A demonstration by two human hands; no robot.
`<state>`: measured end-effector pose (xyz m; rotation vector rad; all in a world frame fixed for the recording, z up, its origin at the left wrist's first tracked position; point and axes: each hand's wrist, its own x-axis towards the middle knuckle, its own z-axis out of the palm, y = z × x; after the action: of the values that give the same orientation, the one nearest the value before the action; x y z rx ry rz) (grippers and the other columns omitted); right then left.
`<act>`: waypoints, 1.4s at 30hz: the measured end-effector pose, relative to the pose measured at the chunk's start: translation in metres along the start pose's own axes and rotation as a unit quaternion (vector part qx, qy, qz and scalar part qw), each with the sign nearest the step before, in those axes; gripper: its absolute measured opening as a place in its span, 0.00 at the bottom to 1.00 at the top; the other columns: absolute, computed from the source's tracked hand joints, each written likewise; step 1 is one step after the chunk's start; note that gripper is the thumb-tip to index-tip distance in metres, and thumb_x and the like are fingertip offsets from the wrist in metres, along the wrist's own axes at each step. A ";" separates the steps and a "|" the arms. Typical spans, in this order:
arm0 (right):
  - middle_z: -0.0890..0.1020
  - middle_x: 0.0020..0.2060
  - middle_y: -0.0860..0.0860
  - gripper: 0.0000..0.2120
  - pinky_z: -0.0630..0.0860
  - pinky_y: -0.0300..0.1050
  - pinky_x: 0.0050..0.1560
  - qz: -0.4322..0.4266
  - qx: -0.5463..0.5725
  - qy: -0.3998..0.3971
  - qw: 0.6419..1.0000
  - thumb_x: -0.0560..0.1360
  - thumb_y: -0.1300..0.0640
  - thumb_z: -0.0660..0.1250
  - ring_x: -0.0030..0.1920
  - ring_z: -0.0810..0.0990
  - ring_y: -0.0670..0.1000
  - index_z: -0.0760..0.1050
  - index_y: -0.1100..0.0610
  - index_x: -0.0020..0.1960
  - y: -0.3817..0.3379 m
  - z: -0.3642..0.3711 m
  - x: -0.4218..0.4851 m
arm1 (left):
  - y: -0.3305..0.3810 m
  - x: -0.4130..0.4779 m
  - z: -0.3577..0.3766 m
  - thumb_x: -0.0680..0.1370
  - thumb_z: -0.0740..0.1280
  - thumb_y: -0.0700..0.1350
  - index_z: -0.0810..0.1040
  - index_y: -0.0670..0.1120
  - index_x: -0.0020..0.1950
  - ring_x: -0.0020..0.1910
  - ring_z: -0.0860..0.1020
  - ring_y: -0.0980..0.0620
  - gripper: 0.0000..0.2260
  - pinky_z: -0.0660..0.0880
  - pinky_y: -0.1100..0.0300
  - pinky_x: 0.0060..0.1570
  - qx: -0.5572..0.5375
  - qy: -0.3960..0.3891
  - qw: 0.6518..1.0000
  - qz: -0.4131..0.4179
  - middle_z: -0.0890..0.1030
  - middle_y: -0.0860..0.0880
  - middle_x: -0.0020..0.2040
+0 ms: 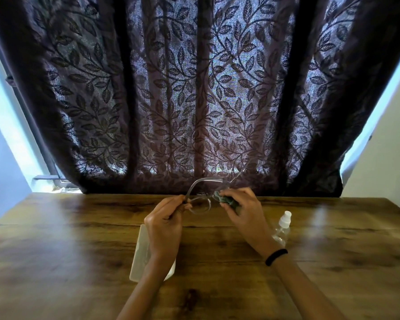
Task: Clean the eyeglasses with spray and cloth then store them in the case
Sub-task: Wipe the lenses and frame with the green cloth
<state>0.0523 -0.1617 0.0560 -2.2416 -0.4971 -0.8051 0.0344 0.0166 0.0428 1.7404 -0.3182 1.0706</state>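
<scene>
Clear-framed eyeglasses (200, 205) are held up over the far part of the wooden table (79, 250), their temples open and pointing away from me. My left hand (165, 224) pinches the left end of the frame. My right hand (241, 212) presses a small grey-green cloth (224, 199) against the right lens, which the cloth and fingers mostly hide. A small clear spray bottle (282, 228) with a white top lies on the table just right of my right wrist. A white glasses case (140, 252) lies on the table under my left forearm, partly covered by it.
A dark leaf-patterned curtain (194, 88) hangs right behind the table's far edge. Pale walls stand at both sides. A black band (276, 257) circles my right wrist.
</scene>
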 end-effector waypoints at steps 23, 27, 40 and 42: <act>0.79 0.41 0.51 0.07 0.76 0.38 0.40 0.270 0.361 -0.039 0.892 0.76 0.56 0.62 0.42 0.78 0.49 0.79 0.53 0.46 0.020 -0.015 0.011 | -0.011 -0.008 -0.004 0.70 0.69 0.33 0.79 0.56 0.45 0.39 0.81 0.60 0.16 0.78 0.68 0.40 -0.040 0.004 0.992 -0.120 0.82 0.63 0.39; 0.80 0.42 0.50 0.07 0.76 0.43 0.43 0.247 0.358 -0.036 0.900 0.75 0.58 0.62 0.41 0.79 0.43 0.79 0.53 0.45 0.016 -0.015 0.011 | -0.018 -0.008 -0.005 0.71 0.70 0.35 0.81 0.50 0.47 0.39 0.82 0.59 0.11 0.79 0.64 0.42 -0.035 0.018 0.985 -0.171 0.82 0.58 0.39; 0.75 0.36 0.55 0.06 0.74 0.42 0.37 0.091 0.086 -0.010 0.992 0.77 0.57 0.61 0.36 0.76 0.49 0.75 0.56 0.43 0.000 -0.019 0.018 | -0.013 -0.013 -0.004 0.69 0.71 0.32 0.73 0.43 0.63 0.41 0.77 0.70 0.24 0.74 0.75 0.42 0.018 0.046 0.978 -0.203 0.77 0.50 0.49; 0.74 0.39 0.53 0.08 0.67 0.43 0.45 0.044 -0.004 -0.031 0.999 0.77 0.58 0.62 0.43 0.71 0.50 0.76 0.62 0.46 -0.004 -0.016 0.019 | -0.007 -0.011 -0.001 0.69 0.71 0.32 0.75 0.42 0.61 0.41 0.78 0.63 0.21 0.75 0.71 0.43 0.040 0.008 0.994 -0.097 0.76 0.52 0.48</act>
<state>0.0574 -0.1686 0.0799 -2.2851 -0.4209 -0.6967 0.0324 0.0179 0.0298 1.7925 -0.0947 0.9677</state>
